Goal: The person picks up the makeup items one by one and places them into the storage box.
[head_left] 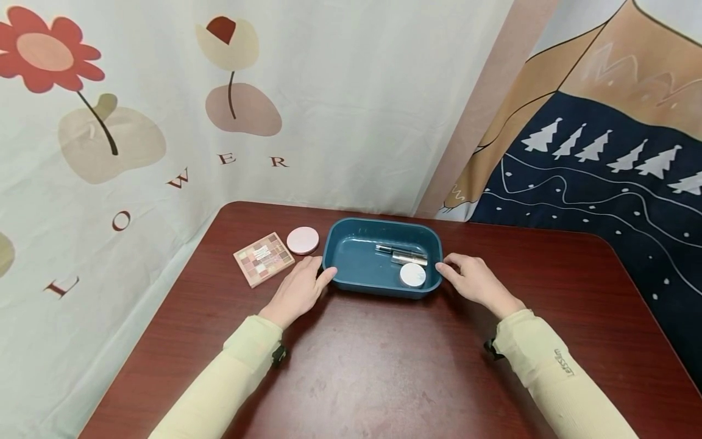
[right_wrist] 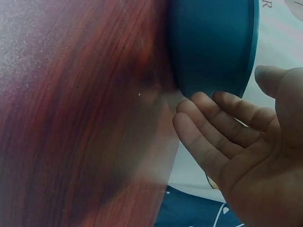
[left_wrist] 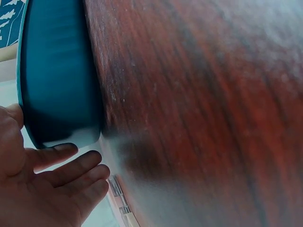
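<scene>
A dark teal plastic tray (head_left: 359,285) with raised walls sits on the table between both hands. Its left end is held by my left hand (head_left: 298,291), with the thumb at the rim and the fingers (left_wrist: 66,149) against the outer wall. My right hand (head_left: 476,281) holds the right end likewise, thumb at the rim and fingers (right_wrist: 236,104) at the wall. Inside the tray, toward its right, lie a slim dark tube (head_left: 392,249), a shiny silvery-gold tube (head_left: 410,259) and a round white-lidded container (head_left: 412,275).
Left of the tray lie a square eyeshadow palette (head_left: 263,259) and a round pale pink compact (head_left: 303,240). The reddish-brown wooden table (head_left: 373,366) ends close behind the tray, where a printed curtain (head_left: 351,122) hangs. Dark cloth with white trees (head_left: 603,164) hangs at the right.
</scene>
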Demonstrator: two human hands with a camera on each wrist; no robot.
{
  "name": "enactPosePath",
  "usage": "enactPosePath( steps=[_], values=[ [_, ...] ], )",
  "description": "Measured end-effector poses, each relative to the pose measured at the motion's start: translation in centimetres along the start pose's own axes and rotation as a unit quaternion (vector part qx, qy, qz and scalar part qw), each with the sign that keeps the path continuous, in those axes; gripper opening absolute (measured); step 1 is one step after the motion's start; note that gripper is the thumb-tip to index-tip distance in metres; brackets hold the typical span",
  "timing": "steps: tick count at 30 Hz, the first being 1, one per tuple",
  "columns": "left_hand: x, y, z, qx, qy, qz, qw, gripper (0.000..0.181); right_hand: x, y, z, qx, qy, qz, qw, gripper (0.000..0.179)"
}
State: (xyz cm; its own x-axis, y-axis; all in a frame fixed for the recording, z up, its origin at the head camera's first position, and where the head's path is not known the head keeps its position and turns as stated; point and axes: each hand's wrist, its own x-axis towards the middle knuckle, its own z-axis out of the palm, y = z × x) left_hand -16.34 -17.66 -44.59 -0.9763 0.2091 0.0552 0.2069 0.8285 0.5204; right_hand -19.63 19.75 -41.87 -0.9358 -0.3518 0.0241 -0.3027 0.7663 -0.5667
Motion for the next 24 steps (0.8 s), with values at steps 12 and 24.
enactPosePath(
  steps=[12, 24],
  values=[
    [0.0, 0.1, 0.0, -0.001, -0.002, -0.002, 1.0, 0.051, -0.7, 0.6, 0.5, 0.009, 0.001, 0.009, 0.9999, 0.03],
    [0.0, 0.1, 0.0, -0.002, 0.0, 0.0, 1.0, 0.051, -1.1, 1.1, 1.2, 0.058, -0.011, 0.018, 0.9981, 0.029]
  ],
)
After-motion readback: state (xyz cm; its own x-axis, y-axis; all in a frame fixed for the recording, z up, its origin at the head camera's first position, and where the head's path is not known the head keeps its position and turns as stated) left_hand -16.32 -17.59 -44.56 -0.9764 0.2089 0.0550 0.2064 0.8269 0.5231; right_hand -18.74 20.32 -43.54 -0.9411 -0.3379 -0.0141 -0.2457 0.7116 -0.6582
